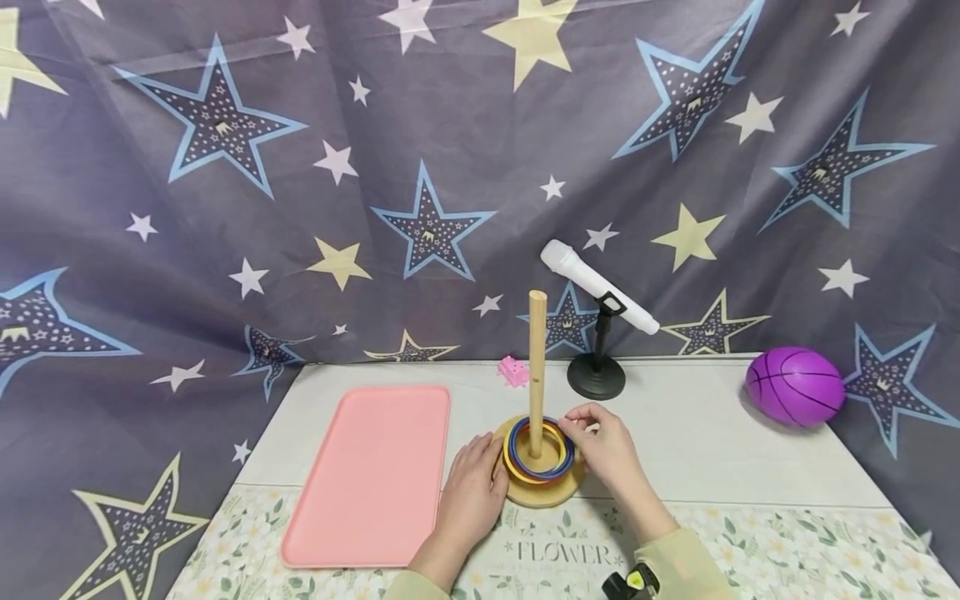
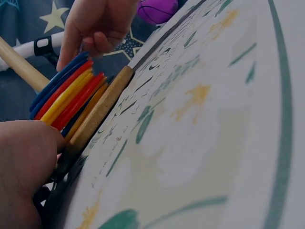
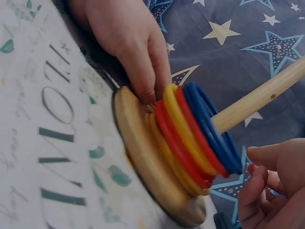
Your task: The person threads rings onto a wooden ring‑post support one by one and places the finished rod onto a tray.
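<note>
A wooden peg (image 1: 537, 375) rises from a round wooden base (image 1: 542, 497). Stacked around the peg are several thin rings in blue (image 3: 209, 124), red (image 3: 164, 129) and yellow (image 2: 66, 98), with blue uppermost. My left hand (image 1: 472, 492) rests against the left side of the base, its fingers extended and its thumb beside the lower rings. On the right of the stack is my right hand (image 1: 603, 442), thumb and fingertips bent close to the top blue rings. In the right wrist view a narrow gap shows between those fingertips and the rings.
A pink tray (image 1: 375, 475) lies left of the base. Behind the peg sit a small pink object (image 1: 513, 372) and a white microphone (image 1: 600, 283) on a black stand (image 1: 597, 377). A purple ball (image 1: 795, 387) is at the far right, before a star-patterned curtain (image 1: 480, 125).
</note>
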Tool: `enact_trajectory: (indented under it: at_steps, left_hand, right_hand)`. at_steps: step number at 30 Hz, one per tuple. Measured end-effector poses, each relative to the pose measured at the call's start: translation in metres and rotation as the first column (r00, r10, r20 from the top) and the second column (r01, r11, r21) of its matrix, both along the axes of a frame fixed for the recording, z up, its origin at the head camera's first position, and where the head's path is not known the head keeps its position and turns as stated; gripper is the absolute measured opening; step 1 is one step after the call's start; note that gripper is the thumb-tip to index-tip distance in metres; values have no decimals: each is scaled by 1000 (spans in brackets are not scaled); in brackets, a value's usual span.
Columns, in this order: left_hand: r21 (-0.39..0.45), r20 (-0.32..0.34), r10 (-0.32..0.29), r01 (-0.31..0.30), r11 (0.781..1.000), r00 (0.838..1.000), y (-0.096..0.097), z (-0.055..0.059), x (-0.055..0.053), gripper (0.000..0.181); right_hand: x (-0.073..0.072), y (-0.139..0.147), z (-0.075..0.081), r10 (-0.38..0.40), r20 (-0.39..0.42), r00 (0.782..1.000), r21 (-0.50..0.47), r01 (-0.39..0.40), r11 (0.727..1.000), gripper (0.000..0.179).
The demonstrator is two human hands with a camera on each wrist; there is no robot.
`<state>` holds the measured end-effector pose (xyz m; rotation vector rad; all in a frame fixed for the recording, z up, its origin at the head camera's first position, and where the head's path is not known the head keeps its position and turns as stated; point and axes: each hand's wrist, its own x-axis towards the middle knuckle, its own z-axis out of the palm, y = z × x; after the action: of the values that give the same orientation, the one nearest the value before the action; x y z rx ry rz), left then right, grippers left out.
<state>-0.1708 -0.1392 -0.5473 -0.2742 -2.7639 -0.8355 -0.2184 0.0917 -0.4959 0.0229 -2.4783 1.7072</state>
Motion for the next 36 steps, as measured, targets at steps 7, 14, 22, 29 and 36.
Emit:
enact_trajectory:
  at_steps: [7, 14, 22, 29, 36]
  left_hand:
    - [54, 47, 3, -6, 999, 999, -2, 11, 5, 51]
    - [22, 41, 1, -2, 1000, 999, -7, 29, 9, 55]
    - [-89, -40, 13, -16, 996, 999, -18, 44, 14, 56]
    - [-156, -85, 38, -51, 987, 996, -37, 46, 15, 56]
    - [-225, -164, 33, -70, 972, 986, -58, 50, 19, 55]
  right_hand:
    - [4, 4, 22, -28, -114, 993, 121, 41, 992, 14]
    - [10, 1, 41, 20, -144, 989, 107, -4, 994, 27]
    - [12, -6, 51, 108, -204, 973, 53, -99, 994, 36]
    - [8, -11, 56, 145, -226, 963, 72, -132, 989, 43]
    - [6, -20, 62, 175, -231, 957, 61, -165, 984, 45]
